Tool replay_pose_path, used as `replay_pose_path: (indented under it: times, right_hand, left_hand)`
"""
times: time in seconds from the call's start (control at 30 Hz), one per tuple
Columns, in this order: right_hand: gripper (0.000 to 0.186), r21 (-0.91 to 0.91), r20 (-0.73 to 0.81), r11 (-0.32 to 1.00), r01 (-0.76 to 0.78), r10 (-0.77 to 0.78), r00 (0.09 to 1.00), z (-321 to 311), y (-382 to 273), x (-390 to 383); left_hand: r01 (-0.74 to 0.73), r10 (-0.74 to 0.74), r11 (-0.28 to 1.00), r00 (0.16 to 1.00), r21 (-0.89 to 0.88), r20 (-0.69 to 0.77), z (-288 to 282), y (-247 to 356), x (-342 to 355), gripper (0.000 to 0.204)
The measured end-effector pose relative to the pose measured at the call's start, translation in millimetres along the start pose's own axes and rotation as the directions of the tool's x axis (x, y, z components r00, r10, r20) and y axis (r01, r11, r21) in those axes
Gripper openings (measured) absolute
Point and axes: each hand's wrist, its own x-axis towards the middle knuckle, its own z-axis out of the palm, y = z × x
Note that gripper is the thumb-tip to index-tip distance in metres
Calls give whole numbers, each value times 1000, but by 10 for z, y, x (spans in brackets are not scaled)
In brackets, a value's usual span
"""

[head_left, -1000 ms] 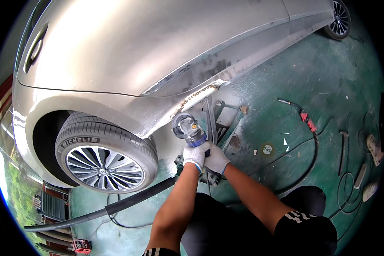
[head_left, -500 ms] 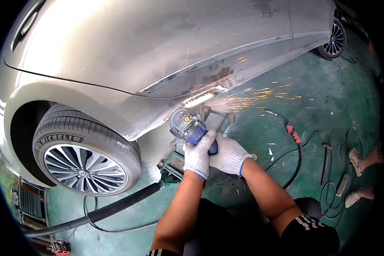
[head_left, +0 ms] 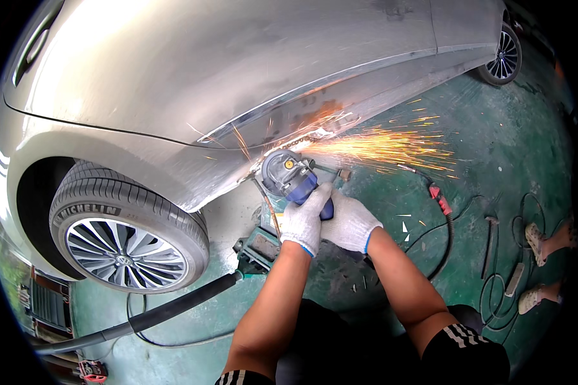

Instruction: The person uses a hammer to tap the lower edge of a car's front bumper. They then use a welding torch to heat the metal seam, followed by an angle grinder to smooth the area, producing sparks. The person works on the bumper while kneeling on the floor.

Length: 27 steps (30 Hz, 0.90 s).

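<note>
Both my hands wear white knit gloves and are closed around a blue angle grinder (head_left: 300, 186). My left hand (head_left: 302, 223) wraps its body, and my right hand (head_left: 350, 224) grips behind it, fingers partly hidden. The grinder's guarded head is at the lower sill of a silver car (head_left: 192, 96), at a strip of bare, dotted metal (head_left: 300, 142). A thick spray of orange sparks (head_left: 392, 149) flies right from the contact. The disc itself is mostly hidden under the guard.
Below the sill stands a green floor jack (head_left: 257, 251) with a long black handle (head_left: 167, 310). A wheel (head_left: 127, 250) is close on the left. A red-handled torch (head_left: 440, 201), cables and a hammer (head_left: 489, 244) lie right. Another person's feet (head_left: 534, 244) are at far right.
The grinder and both hands have shifted slightly right and up along the sill. The spark spray has grown much denser and brighter, with some sparks now rising to the left.
</note>
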Motion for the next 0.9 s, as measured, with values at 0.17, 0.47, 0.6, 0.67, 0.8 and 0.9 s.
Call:
replay_pose_path:
  times: [0.17, 0.47, 0.6, 0.67, 0.8, 0.9]
  right_hand:
    - [65, 33, -51, 998, 44, -42, 998, -85, 13, -37]
    - [64, 48, -10, 996, 81, -80, 997, 20, -5, 2]
    - [70, 3, 78, 998, 64, -64, 995, 82, -149, -9]
    - [69, -16, 73, 995, 97, -95, 993, 116, -147, 0]
    - [69, 20, 73, 998, 66, -68, 995, 77, -160, -44]
    - [70, 50, 60, 998, 39, -42, 997, -24, -100, -23]
  left_hand:
    - [14, -14, 1000, 1000, 3, 20, 64, -70, 100, 44]
    - [-37, 37, 999, 997, 1, -63, 11, -8, -9, 46]
    - [-29, 42, 993, 993, 116, -114, -205, 49, -105, 49]
    - [-13, 14, 1000, 996, 21, -85, -175, 88, -151, 49]
    - [-24, 28, 998, 997, 59, -69, -186, 64, -104, 48]
    - [-40, 47, 990, 998, 135, -44, -81, 53, -21, 48]
